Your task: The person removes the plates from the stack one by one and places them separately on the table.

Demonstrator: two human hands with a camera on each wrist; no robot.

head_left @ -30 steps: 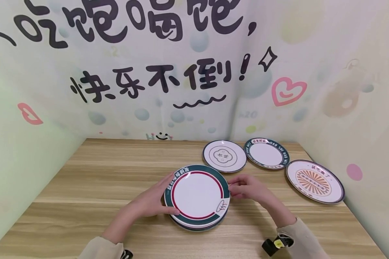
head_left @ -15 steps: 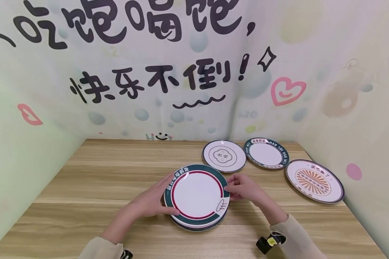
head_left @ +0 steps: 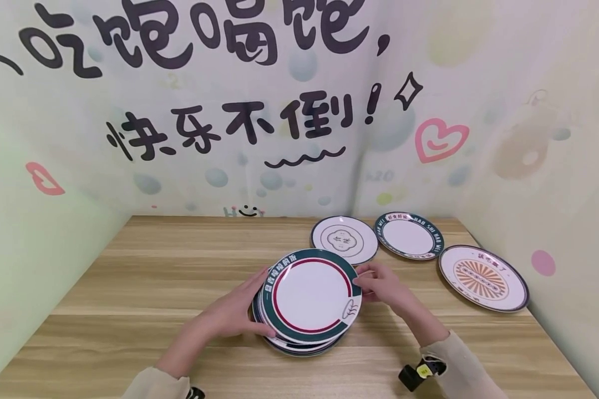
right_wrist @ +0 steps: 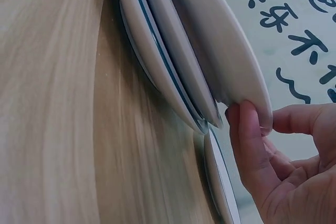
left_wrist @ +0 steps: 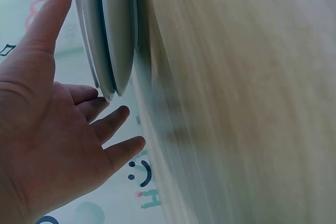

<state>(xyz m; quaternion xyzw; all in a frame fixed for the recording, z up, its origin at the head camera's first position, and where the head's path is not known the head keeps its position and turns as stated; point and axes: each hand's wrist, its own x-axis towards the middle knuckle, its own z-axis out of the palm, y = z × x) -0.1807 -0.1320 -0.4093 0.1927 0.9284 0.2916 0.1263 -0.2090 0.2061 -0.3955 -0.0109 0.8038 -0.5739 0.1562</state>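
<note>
My right hand (head_left: 385, 285) pinches the right rim of a white plate (head_left: 311, 293) with a green border and a red ring. That plate is the top one of a stack (head_left: 306, 351), tilted with its right side raised off the plates below. In the right wrist view, the thumb lies over the lifted plate's rim (right_wrist: 226, 40) and the fingers sit beneath it. My left hand (head_left: 232, 310) spreads round the left side of the stack, thumb near the front rim. The left wrist view shows its fingers extended beside the stacked plate edges (left_wrist: 115, 35).
Behind the stack lies a white plate (head_left: 344, 239) with a central emblem. To its right are a green-rimmed plate (head_left: 409, 235) and an orange-sunburst plate (head_left: 484, 279). They rest on a wooden table (head_left: 130, 310) bounded by printed walls (head_left: 279, 138).
The top plate has lifted at its right side and shifted right and slightly away, uncovering plates at the left of the stack. My right hand moved with it; my left hand stayed nearly still.
</note>
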